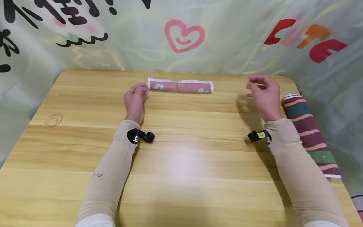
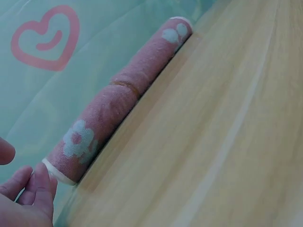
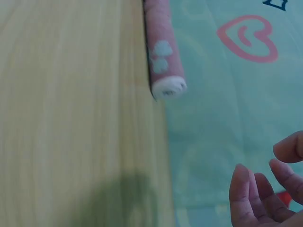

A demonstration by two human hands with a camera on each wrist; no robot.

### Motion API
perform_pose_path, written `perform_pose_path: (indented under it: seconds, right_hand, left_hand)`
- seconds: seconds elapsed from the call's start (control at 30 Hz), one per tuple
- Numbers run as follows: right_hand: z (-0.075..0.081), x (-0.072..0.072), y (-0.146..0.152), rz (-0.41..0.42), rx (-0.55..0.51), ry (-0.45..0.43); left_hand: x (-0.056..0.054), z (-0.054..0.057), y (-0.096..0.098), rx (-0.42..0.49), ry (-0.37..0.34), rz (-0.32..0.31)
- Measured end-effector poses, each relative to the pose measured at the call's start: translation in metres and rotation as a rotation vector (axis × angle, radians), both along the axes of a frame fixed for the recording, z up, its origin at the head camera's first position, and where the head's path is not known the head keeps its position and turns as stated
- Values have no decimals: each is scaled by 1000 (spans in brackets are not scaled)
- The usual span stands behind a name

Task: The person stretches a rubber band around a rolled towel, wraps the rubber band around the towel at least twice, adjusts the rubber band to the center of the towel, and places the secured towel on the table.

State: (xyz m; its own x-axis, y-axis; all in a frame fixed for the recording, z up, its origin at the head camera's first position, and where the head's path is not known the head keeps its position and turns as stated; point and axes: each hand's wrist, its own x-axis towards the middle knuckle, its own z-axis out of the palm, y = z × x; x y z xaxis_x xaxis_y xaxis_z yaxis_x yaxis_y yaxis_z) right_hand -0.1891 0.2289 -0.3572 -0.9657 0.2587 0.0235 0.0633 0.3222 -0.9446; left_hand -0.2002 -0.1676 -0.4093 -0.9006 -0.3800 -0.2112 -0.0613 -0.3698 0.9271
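A pink rolled towel (image 1: 181,86) with pale flowers and white edging lies along the far side of the table. A thin brownish band (image 2: 125,85) cinches its middle. My left hand (image 1: 136,101) is at the roll's left end, its fingertips right at the white edge. In the left wrist view, the thumb stands apart from the fingers (image 2: 41,187), and nothing is between them. My right hand (image 1: 265,96) hovers over the far right of the table, away from the pink roll, with loosely bent fingers (image 3: 241,189) holding nothing.
A striped rolled towel (image 1: 310,135) in maroon, green and pink lies along the table's right edge, beside my right forearm. The wooden table (image 1: 184,195) meets a printed cloth backdrop (image 1: 136,37) behind it. A brown scribble (image 1: 54,120) marks the tabletop at left.
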Motion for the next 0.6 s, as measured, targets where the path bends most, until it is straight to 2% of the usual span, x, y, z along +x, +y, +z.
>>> perform_pose_path:
  seconds: [0.1, 0.43, 0.6]
  right_hand:
    - [3, 2, 11, -17, 6, -2]
    - [9, 18, 41, -92, 162, -37]
    - [10, 20, 53, -117, 202, -61]
  left_hand:
    - [2, 0, -3, -15, -1, -4]
    - [15, 11, -11, -120, 7, -67]
    - [24, 16, -5, -186, -6, -118]
